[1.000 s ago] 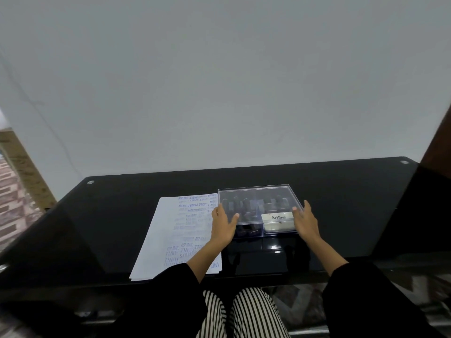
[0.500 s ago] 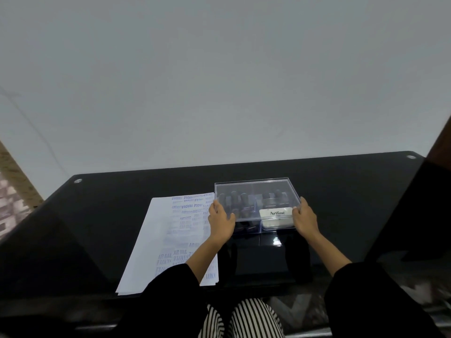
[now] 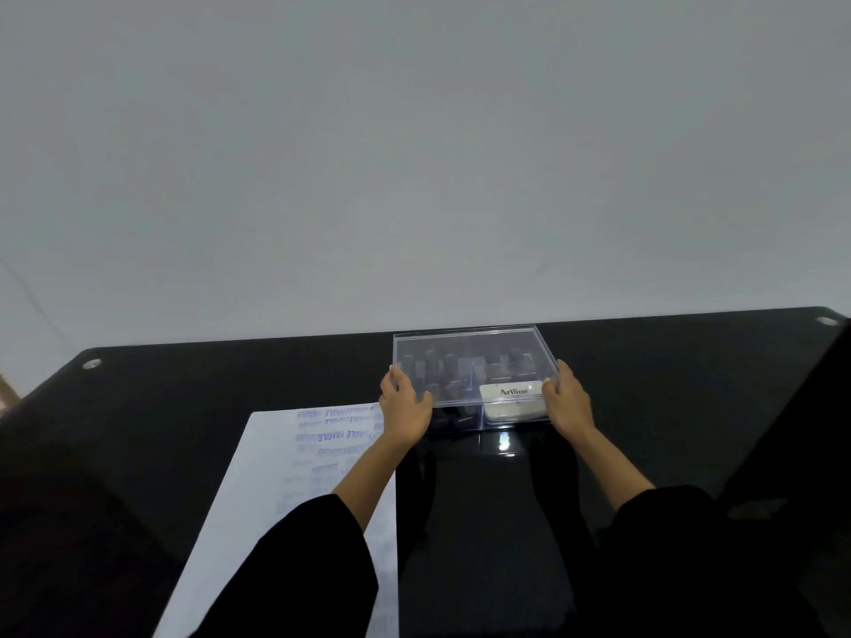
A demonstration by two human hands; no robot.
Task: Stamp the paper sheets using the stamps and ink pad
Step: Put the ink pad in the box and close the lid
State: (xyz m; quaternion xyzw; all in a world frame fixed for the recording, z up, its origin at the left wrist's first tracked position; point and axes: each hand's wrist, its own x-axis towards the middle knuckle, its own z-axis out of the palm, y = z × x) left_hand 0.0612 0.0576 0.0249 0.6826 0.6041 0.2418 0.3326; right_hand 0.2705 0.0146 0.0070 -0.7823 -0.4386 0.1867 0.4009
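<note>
At the far side of a black glass table (image 3: 184,398), I hold a clear plastic box (image 3: 469,347) between both hands. My left hand (image 3: 405,407) grips the box's left end, thumb lying along the near edge of the lid, fingers curled round the side with their tips hidden behind the plastic. My right hand (image 3: 568,402) grips the right end the same way, thumb at the near corner, fingers wrapped round the side. Whether the lid sits flush on the base I cannot tell.

Through the lid show several dark stamps (image 3: 442,366), upright and clustered in the left half, with dimmer shapes at the back right; they are too blurred to count. A white ink pad (image 3: 513,402) lettered "Artline" lies in the near right corner of the box, just beside my right thumb.

The paper sheets (image 3: 285,499) lie flat on the table, left of the box and nearer to me, their far right corner close under my left wrist. Rows of blue stamped words, "FRAGILE" among them and upside down to me, cover the right part of the top sheet. My left forearm crosses the sheets, and black sleeves (image 3: 299,568) cover both arms short of the wrists.

A round metal fitting (image 3: 91,363) marks the table's far left corner, and another the far right. A plain pale wall (image 3: 414,154) rises behind the table.
</note>
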